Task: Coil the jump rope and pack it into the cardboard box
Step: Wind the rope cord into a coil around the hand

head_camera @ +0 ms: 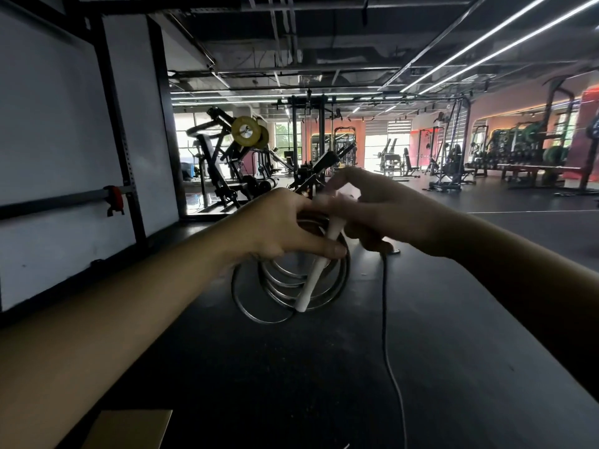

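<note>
Left hand (pixel 278 228) grips the coiled jump rope (pixel 285 286) and white handle (pixel 316 270); right hand (pixel 385 212) – blurred, grip unclear – partly hides it.

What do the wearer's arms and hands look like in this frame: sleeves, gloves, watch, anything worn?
Both forearms are bare as far as the frame shows: no sleeves or cuffs in view. The left hand and right hand wear no gloves. No watch, band or ring is visible, though the lighting is dim and the right hand's fingers are motion-blurred, so small items could be missed.
</note>
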Motion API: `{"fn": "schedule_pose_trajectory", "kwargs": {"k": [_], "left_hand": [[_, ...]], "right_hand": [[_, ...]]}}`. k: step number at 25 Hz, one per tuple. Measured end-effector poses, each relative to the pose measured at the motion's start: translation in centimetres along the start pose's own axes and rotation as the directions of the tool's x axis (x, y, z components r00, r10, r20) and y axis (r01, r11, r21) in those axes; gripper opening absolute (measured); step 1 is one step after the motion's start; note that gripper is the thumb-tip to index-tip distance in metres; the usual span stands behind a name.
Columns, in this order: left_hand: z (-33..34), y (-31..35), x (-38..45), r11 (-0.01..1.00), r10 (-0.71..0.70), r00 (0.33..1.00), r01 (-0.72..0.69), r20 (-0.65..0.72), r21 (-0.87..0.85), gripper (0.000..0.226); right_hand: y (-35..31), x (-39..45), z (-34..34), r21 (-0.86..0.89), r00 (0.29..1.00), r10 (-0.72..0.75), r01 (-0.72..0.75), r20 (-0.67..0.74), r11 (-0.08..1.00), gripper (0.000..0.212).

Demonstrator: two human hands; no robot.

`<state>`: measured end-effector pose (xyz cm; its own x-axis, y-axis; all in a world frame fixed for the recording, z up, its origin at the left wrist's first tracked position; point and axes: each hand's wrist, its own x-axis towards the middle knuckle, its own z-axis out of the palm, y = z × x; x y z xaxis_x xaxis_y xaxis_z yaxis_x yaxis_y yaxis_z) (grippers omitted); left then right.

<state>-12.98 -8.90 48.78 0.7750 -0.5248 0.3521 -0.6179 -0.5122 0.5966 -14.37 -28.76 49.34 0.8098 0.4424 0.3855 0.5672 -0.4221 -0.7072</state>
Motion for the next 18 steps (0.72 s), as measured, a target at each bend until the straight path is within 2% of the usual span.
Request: {"fn": "schedule_pose_trajectory", "kwargs": {"k": [2,4,6,8,10,12,15,18], "left_hand": [[-0.4,0.0,-0.5,0.981,-0.036,0.996,0.018,-0.088,-0.193,0.025],[-0.4,0.0,-0.8,0.916,-0.086,0.961,-0.027,-0.261,-0.401,0.012],[-0.4,-0.4,-0.7,0.815,-0.169,0.870,-0.140,-0.462,-0.562,0.013],[-0.1,-0.7,-0.3,0.727,-0.328,0.738,-0.201,-0.589,-0.657,0.023],[1.2,-0.3,0.2,0.655,-0.483,0.637,-0.191,-0.600,-0.731,0.032],[3.1,0.4,0.4,0.606,-0.589,0.583,-0.139,-0.559,-0.783,0.040],[4.7,0.4,0.4,0.585,-0.604,0.584,-0.138,-0.543,-0.799,0.038],[4.7,-0.6,0.2,0.619,-0.529,0.664,-0.124,-0.528,-0.776,0.038]], "right_hand": [[0.8,-0.7,-0.7,0.131,0.999,-0.003,0.010,-0.054,0.991,0.061],[1.7,-1.1,-1.1,0.215,0.991,0.033,-0.005,-0.127,0.977,0.071],[2.3,-0.9,-0.7,0.233,0.979,0.075,-0.028,-0.192,0.972,0.076],[1.9,-0.6,1.2,0.237,0.971,0.087,-0.032,-0.222,0.971,0.075],[2.0,0.4,3.1,0.287,0.964,0.055,0.023,-0.260,0.958,0.073],[1.7,0.2,5.4,0.387,0.928,0.018,0.138,-0.373,0.912,0.064],[1.6,-0.6,7.2,0.580,0.864,0.118,0.221,-0.489,0.784,0.049],[1.4,-0.2,6.6,0.568,0.858,0.125,0.214,-0.498,0.795,0.040]]}}
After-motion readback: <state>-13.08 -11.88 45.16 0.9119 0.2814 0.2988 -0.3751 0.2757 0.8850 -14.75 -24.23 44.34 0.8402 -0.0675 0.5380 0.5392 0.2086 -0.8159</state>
